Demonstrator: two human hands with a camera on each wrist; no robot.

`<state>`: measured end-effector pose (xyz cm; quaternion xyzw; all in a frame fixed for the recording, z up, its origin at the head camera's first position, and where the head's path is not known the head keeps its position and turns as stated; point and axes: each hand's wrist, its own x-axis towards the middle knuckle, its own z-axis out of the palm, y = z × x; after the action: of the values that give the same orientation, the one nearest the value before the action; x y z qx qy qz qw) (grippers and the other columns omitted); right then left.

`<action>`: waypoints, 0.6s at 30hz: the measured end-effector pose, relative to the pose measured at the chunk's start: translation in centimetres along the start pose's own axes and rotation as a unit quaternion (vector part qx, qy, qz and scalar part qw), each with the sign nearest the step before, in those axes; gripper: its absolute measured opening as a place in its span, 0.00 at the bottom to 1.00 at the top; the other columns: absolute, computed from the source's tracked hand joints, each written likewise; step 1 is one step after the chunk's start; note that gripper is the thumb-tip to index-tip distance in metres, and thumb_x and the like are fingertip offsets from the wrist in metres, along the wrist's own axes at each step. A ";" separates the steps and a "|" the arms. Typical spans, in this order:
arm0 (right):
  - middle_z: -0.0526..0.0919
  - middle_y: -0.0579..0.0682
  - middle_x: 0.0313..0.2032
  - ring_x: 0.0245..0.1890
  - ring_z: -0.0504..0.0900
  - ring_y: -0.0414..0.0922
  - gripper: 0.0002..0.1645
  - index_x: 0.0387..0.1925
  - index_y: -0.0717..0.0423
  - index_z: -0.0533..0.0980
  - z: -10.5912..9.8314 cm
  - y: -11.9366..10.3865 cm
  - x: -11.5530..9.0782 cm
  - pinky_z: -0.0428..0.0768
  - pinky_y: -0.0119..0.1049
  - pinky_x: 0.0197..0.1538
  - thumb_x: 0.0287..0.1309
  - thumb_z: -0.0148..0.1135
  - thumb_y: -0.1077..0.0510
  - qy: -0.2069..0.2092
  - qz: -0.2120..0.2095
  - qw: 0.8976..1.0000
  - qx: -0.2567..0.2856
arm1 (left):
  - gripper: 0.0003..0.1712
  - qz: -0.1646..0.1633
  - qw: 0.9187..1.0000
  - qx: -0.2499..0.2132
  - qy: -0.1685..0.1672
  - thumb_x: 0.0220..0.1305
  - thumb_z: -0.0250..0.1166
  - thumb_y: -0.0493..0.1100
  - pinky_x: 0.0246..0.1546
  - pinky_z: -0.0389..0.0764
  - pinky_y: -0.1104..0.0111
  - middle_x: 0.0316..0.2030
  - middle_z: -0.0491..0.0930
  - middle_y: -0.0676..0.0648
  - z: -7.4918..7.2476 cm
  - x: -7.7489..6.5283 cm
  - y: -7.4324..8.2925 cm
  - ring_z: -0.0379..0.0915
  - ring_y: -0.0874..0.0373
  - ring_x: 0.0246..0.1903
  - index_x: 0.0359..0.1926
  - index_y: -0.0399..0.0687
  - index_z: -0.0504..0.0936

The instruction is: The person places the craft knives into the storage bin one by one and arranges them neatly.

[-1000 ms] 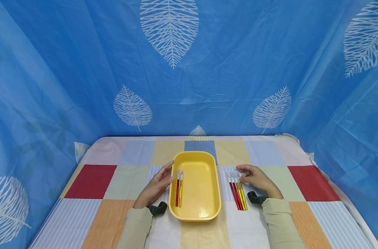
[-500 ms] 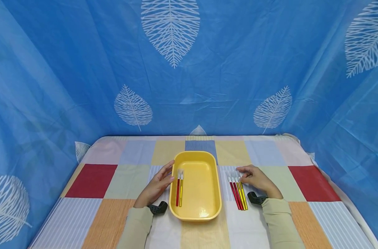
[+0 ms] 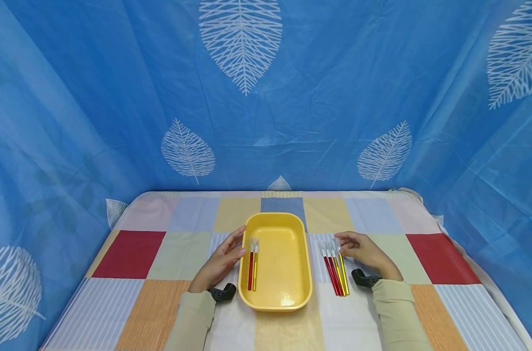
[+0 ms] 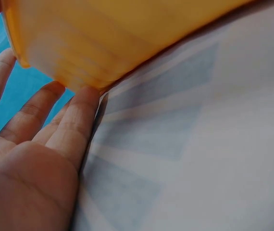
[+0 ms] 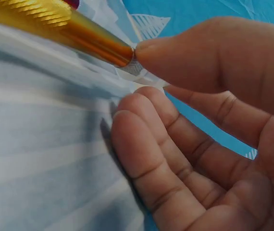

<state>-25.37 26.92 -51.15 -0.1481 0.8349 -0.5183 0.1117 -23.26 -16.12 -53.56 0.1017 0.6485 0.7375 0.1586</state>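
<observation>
Viewing head cam: your R hand [image 3: 367,251] pinches the outer gold brush [image 3: 342,265] near its bristle end, that end spread apart from two red brushes [image 3: 330,273] & the inner gold brush [image 3: 338,270]; all sit on the counter [image 3: 288,334], R of the yellow tray [image 3: 279,268]. Your L hand [image 3: 219,263], fingers relaxed, grasps nothing & touches the tray's L side. Inside, along that side: 1 red tray brush [image 3: 250,270], 1 gold tray brush [image 3: 255,270].

L wrist cam: your fingertips [image 4: 85,95] meet the tray's outer wall.

R wrist cam: your thumb [image 5: 185,57] bears on the metal ferrule [image 5: 134,69], fingers curved below; far side of grip hidden.
</observation>
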 end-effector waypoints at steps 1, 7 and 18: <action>0.81 0.66 0.49 0.43 0.80 0.42 0.28 0.66 0.83 0.70 -0.1 0.0 0.0 0.82 0.28 0.43 0.68 0.64 0.73 -0.003 -0.004 1.000 0.002 | 0.44 0.000 1.000 0.001 0.000 0.80 0.59 0.34 0.79 0.58 0.48 0.86 0.46 0.34 0.0 0.0 0.0 0.46 0.34 0.83 0.88 0.43 0.48; 0.81 0.65 0.49 0.42 0.84 0.46 0.29 0.67 0.81 0.69 -0.2 -0.1 -0.2 0.88 0.33 0.44 0.68 0.63 0.72 -0.012 0.003 1.000 0.028 | 0.44 -0.003 1.000 0.003 0.003 0.80 0.59 0.34 0.79 0.58 0.48 0.86 0.47 0.34 0.0 0.0 0.0 0.47 0.34 0.83 0.88 0.44 0.49; 0.79 0.65 0.48 0.39 0.86 0.49 0.31 0.68 0.81 0.67 -0.2 -0.5 -0.2 0.92 0.39 0.44 0.68 0.63 0.73 -0.015 0.014 0.997 0.068 | 0.44 0.003 1.000 0.001 -0.004 0.80 0.58 0.33 0.79 0.57 0.47 0.85 0.46 0.33 0.1 -0.1 0.2 0.46 0.33 0.83 0.87 0.42 0.48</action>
<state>-25.17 26.99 -50.63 -0.1364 0.7978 -0.5701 0.1412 -23.19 -16.05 -53.39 0.1065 0.6482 0.7371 0.1586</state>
